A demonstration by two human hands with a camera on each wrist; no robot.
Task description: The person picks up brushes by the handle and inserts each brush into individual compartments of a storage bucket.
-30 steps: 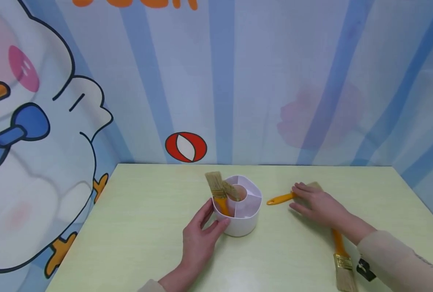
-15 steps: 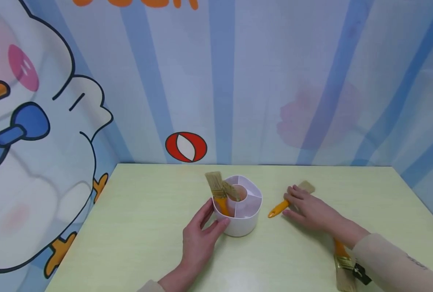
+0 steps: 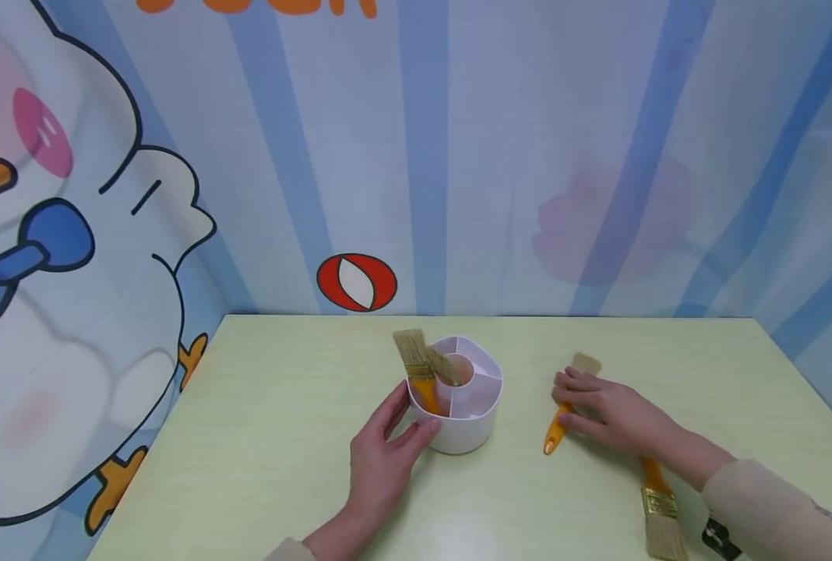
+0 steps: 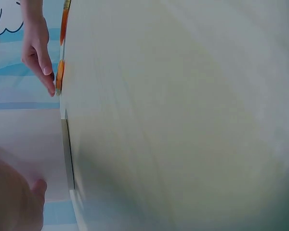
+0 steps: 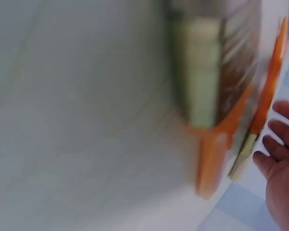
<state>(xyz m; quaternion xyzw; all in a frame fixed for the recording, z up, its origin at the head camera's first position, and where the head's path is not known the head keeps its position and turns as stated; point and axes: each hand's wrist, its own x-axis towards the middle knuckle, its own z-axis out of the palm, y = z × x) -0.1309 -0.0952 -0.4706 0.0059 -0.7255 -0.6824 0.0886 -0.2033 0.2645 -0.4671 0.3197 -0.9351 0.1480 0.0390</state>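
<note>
My left hand grips the near left side of a white divided holder, thumb on the front wall. Two paintbrushes stand bristles up in it: a wide one in the left compartment, and another leaning beside the central ring. Over a third paintbrush lying on the table, my right hand rests with relaxed fingers, covering its middle. That brush's orange handle points toward me and its bristles point away. The right wrist view shows the fingers loosely bent next to the brush.
Another paintbrush lies under the right forearm, bristles toward me; in the right wrist view a blurred brush looms close to the camera. A pale table runs back to a printed cloth backdrop.
Under my right hand the paintbrush has swung round: its handle pointed left and now points toward me. The left hand and the holder have stayed put.
</note>
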